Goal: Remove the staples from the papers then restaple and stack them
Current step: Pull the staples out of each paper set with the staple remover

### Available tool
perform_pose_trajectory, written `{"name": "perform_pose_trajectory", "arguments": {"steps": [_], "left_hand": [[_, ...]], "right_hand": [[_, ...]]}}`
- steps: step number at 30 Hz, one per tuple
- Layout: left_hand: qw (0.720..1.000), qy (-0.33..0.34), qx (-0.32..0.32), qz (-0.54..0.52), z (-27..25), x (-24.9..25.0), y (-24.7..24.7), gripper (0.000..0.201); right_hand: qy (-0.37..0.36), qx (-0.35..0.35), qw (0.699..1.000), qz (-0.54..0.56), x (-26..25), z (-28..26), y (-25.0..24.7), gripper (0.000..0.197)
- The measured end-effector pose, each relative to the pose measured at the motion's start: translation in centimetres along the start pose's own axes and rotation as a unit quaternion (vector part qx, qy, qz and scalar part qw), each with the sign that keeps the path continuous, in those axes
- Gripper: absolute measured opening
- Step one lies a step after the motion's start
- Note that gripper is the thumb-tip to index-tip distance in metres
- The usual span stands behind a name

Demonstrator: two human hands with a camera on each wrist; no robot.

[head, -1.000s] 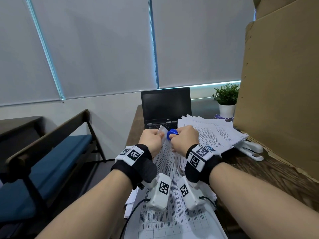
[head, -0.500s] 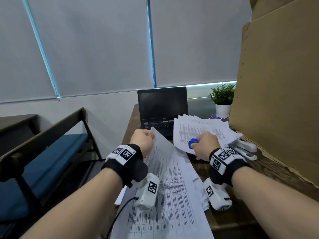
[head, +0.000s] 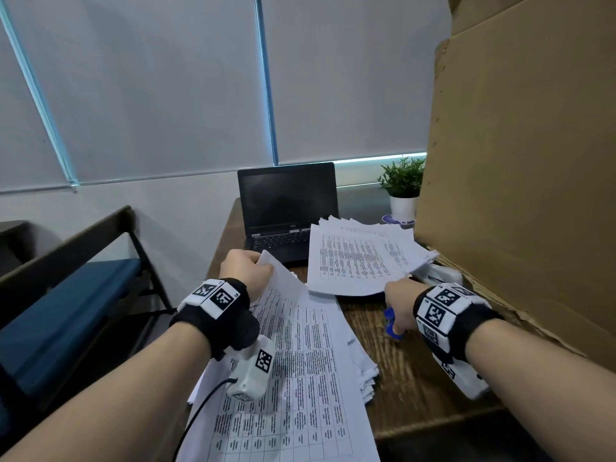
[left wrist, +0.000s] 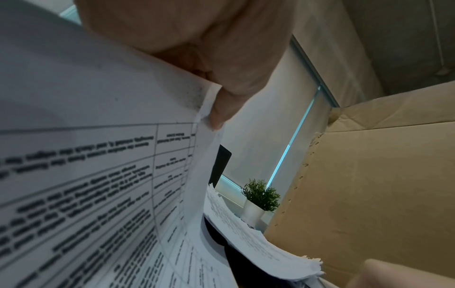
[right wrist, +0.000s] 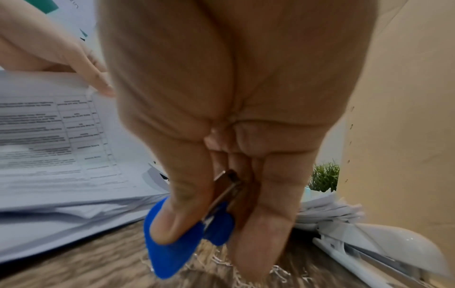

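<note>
My left hand (head: 245,270) pinches the top corner of a printed paper set (head: 300,361), lifting it off the near stack; the left wrist view shows the thumb (left wrist: 221,109) on that corner of the paper set (left wrist: 98,155). My right hand (head: 398,306) grips a blue staple remover (head: 391,325) low over the wooden table (head: 416,378). In the right wrist view the staple remover (right wrist: 172,243) is pinched between thumb and fingers just above a scatter of pulled staples (right wrist: 221,263). A second fanned paper stack (head: 360,258) lies behind. A white stapler (head: 443,275) sits partly under that stack.
An open black laptop (head: 286,208) stands at the table's far end, with a small potted plant (head: 403,191) to its right. A tall cardboard sheet (head: 516,178) walls off the right side. A bench with a blue cushion (head: 66,295) is on the left.
My right hand moved away from the paper corner with the staple remover, going right and down to the table. The left hand kept its pinch on the corner.
</note>
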State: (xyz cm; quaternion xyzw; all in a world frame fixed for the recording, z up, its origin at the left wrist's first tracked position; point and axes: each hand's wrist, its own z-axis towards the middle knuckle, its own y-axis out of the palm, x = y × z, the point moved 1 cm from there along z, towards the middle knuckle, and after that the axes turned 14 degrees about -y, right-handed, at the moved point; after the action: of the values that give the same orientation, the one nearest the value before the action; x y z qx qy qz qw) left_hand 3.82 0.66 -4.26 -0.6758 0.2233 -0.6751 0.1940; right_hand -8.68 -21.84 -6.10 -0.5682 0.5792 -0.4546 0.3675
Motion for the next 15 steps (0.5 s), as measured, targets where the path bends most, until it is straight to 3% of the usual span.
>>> {"name": "perform_pose_trajectory", "arguments": {"steps": [4,8,12,15], "left_hand": [[0.999,-0.014,-0.005,-0.03,-0.1,0.1,-0.4,0.015],[0.996,-0.025,-0.032,-0.08,-0.5,0.0,-1.0,0.009],[0.994,-0.012,-0.043,-0.097,-0.6,-0.3,-1.5,0.008],[0.993,-0.009,-0.06,-0.105,-0.5,-0.6,-1.7,0.012]], "right_hand": [[-0.005,0.031,0.999,0.009,-0.1,-0.6,-0.7,0.025],[-0.011,0.115,0.991,0.063,-0.4,-0.7,-1.7,0.032],[-0.071,0.193,0.966,0.16,-2.4,-0.5,-2.6,0.03],[-0.115,0.236,0.951,0.161,-4.6,-0.4,-3.3,0.035]]}}
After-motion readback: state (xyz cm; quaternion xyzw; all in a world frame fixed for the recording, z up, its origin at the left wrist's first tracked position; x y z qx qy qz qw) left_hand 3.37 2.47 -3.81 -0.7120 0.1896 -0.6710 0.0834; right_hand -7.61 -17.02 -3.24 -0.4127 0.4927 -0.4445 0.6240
